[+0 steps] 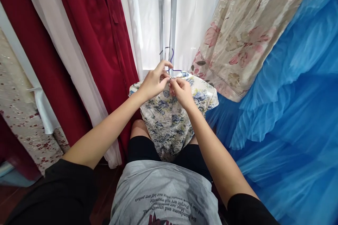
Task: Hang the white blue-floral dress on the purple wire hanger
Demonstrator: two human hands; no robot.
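A white dress with blue and yellow flowers [162, 116] hangs in front of me on a purple wire hanger [173, 56], its lower part falling between my thighs. At the neckline, my left hand [155, 81] pinches the cloth with thumb and fingers, the index finger raised near the hanger. My right hand [181, 91] is closed in a pinch at the same spot, its fingertips meeting those of the left. Whatever small part lies between the fingertips is too small to make out.
Dark red drapes [97, 42] hang at the left, beside a pale pink cloth [63, 35]. White curtains [198, 17] and a metal pole [173, 10] stand behind the dress. To the right hang a beige floral garment [245, 35] and blue tulle [298, 112].
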